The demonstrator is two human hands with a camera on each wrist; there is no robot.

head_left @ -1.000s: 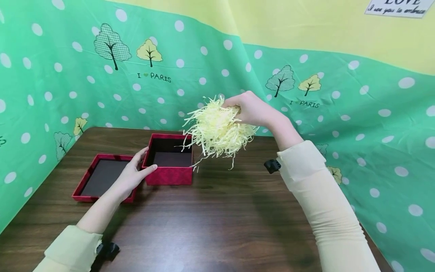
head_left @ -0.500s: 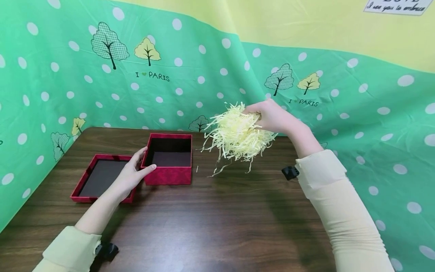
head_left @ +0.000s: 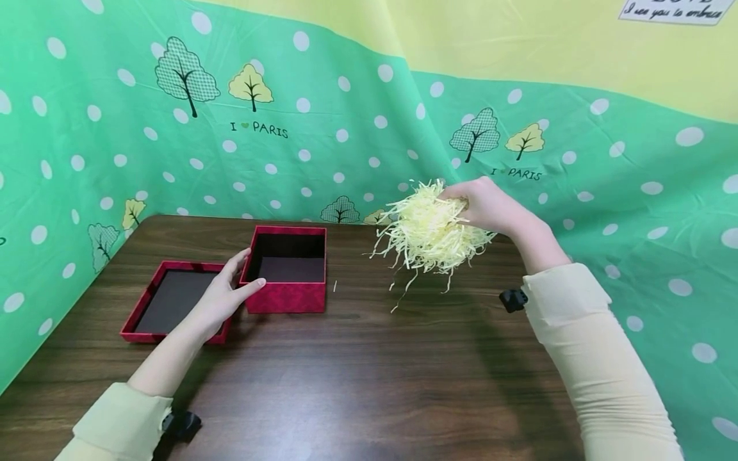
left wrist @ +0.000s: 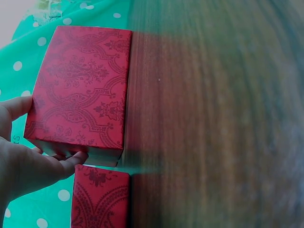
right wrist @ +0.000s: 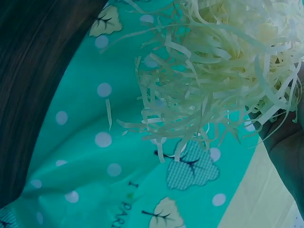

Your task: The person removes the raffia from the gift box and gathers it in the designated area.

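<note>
My right hand (head_left: 487,203) pinches a fluffy bundle of pale yellow shredded paper (head_left: 432,230) and holds it up over the right half of the table. Loose strands dangle below it; in the right wrist view the shredded paper (right wrist: 223,71) hides most of the fingers. My left hand (head_left: 221,298) grips the left side of an open red box (head_left: 286,298), thumb at its front corner. The box's dark inside holds nothing visible. In the left wrist view the red patterned box (left wrist: 80,90) sits between the thumb and fingers of the left hand (left wrist: 33,159).
A red box lid (head_left: 173,301) with a dark inside lies upturned left of the box, partly under my left forearm. One short paper strand (head_left: 335,286) lies right of the box. The brown wooden table (head_left: 346,384) ends at a green dotted cloth (head_left: 346,109).
My right hand has carried the shredded paper to the right, away from the box, and slightly lower. A small strand now shows on the table. The left hand and box have stayed put.
</note>
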